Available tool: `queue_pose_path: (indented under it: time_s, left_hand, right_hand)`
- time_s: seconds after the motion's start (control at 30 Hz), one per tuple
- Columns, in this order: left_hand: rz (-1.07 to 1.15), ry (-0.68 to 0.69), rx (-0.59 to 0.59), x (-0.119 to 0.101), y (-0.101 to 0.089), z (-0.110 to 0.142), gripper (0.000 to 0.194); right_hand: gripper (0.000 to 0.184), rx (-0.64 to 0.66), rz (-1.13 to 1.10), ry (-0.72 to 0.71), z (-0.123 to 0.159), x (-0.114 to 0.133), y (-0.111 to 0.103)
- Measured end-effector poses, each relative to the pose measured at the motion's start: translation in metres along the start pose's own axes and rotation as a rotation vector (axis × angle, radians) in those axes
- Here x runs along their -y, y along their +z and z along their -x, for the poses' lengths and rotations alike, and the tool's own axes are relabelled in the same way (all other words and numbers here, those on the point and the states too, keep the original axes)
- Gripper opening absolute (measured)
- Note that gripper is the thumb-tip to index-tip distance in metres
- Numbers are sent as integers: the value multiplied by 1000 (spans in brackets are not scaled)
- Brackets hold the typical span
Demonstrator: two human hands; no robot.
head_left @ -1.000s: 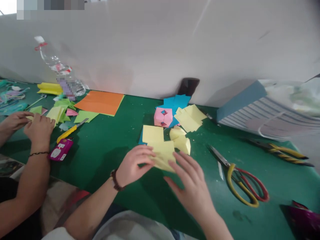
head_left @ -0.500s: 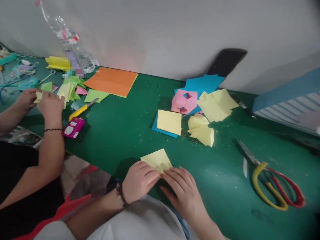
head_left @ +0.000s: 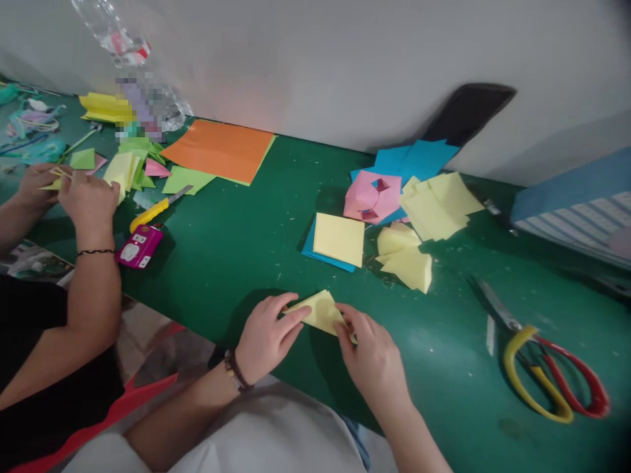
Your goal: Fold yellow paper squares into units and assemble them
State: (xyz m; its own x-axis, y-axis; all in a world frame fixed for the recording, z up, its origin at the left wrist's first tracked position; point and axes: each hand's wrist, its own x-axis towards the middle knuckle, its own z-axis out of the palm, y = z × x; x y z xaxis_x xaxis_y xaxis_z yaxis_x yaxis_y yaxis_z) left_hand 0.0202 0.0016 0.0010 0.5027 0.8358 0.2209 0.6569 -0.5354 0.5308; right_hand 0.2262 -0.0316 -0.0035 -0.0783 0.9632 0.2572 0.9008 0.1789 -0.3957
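A pale yellow piece of paper, folded into a rough triangle with its point away from me, is between my hands near the table's front edge. My left hand holds its left corner between thumb and fingers. At the right corner, my right hand pinches the paper, thumb in front. Just beyond lies a yellow square sheet on blue sheets. To its right are folded yellow paper pieces, a pink folded paper shape and loose yellow sheets.
Scissors with yellow and red handles lie at right, near a blue striped box. Left are a yellow cutter, a magenta box, orange paper and a plastic bottle. A co-worker's hands hold yellow paper.
My hands have moved apart along the paper and now grip its two corners. The paper, a flatter sheet under my fingers before, now shows as a narrower fold. The view has shifted slightly.
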Motion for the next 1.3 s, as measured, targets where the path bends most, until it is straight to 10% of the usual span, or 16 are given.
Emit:
queue_pose_path:
  time_s: [0.9, 1.3]
  left_hand:
    - [-54, 71, 137, 5, 0, -16, 21]
    - [-268, 344, 314, 14, -11, -35, 26]
  right_hand:
    - [29, 15, 60, -11, -5, -2, 3]
    - [29, -3, 80, -24, -5, -1, 4]
